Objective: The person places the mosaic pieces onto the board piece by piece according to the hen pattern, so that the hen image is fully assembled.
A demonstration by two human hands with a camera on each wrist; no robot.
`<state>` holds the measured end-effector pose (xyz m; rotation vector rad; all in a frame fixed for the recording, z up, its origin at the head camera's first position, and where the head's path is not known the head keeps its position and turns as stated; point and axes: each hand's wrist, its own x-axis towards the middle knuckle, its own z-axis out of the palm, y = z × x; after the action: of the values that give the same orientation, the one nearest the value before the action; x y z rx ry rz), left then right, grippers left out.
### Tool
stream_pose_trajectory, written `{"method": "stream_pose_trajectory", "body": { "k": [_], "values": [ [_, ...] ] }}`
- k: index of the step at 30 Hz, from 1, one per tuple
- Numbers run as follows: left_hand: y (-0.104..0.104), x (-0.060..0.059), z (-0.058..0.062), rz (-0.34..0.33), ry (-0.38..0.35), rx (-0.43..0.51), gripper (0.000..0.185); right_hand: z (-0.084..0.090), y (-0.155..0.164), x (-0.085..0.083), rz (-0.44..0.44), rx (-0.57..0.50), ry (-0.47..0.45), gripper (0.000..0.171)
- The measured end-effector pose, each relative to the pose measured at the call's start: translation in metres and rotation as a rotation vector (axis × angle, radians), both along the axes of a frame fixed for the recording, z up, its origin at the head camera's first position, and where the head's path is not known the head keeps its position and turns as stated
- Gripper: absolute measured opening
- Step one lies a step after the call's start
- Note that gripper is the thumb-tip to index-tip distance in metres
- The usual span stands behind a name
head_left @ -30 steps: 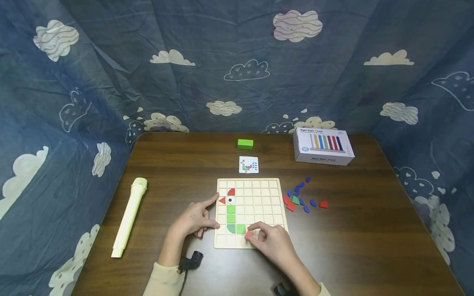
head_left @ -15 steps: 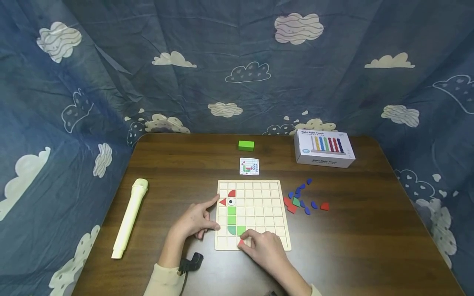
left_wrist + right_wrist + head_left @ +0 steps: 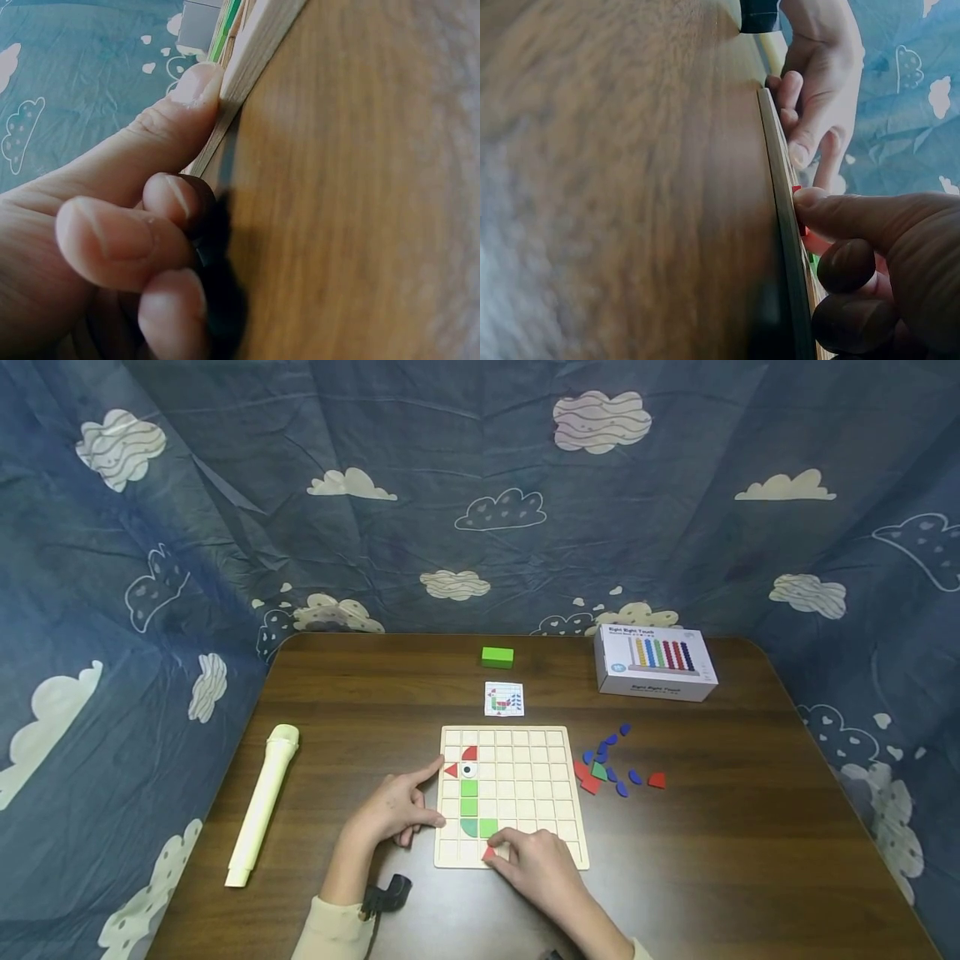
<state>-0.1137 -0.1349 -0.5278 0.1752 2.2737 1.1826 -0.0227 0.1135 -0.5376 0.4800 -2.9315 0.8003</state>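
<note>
A wooden grid board (image 3: pixel 525 777) lies on the table. My left hand (image 3: pixel 393 810) touches its left edge with the tips of the extended index finger and thumb; the thumb presses the rim in the left wrist view. My right hand (image 3: pixel 536 864) pinches a red triangular tile (image 3: pixel 488 853) between thumb and index finger, at the bottom row just below a green square tile (image 3: pixel 488 827). On the board's left side sit a red quarter-round (image 3: pixel 469 753), a red triangle (image 3: pixel 451 770), an eye tile (image 3: pixel 468 770), more green squares (image 3: pixel 468 797) and a green quarter-round (image 3: pixel 468 827).
Right of the board lie several blue tiles (image 3: pixel 602 749), red tiles (image 3: pixel 590 785) and a green tile (image 3: pixel 599 771). Behind it are a pattern card (image 3: pixel 504 699) and a green block (image 3: pixel 497 657). A white box (image 3: pixel 656 662) stands back right; a cream microphone-shaped object (image 3: pixel 262 806) lies left.
My right hand has shifted left and nearer, carrying the red triangle from beside the green square to the row below it. Little differs over the last half second. My left hand stays put.
</note>
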Motion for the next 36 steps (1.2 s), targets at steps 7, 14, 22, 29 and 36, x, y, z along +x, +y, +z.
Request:
{"method": "stream_pose_trajectory", "body": {
  "k": [7,14,22,29,36],
  "values": [
    [-0.0011,-0.0012,0.0001,-0.003,0.003,0.01,0.097,0.0005,0.0007,-0.0006,0.002,0.0,-0.005,0.011],
    [0.0,-0.002,0.0016,0.002,-0.007,0.011,0.097,0.0002,0.0009,-0.0018,-0.008,-0.033,-0.024,0.01],
    [0.0002,-0.0016,-0.001,0.0,-0.01,0.0,0.098,0.0015,0.0016,-0.001,-0.002,-0.036,-0.05,0.01],
    [0.0005,-0.0017,-0.0013,0.008,-0.017,-0.008,0.098,0.0018,0.002,-0.0011,0.002,-0.038,-0.04,0.01],
    [0.0006,-0.0007,0.001,0.005,-0.015,0.006,0.097,-0.0001,0.0027,-0.0005,-0.001,-0.068,-0.018,0.01]
  ]
}}
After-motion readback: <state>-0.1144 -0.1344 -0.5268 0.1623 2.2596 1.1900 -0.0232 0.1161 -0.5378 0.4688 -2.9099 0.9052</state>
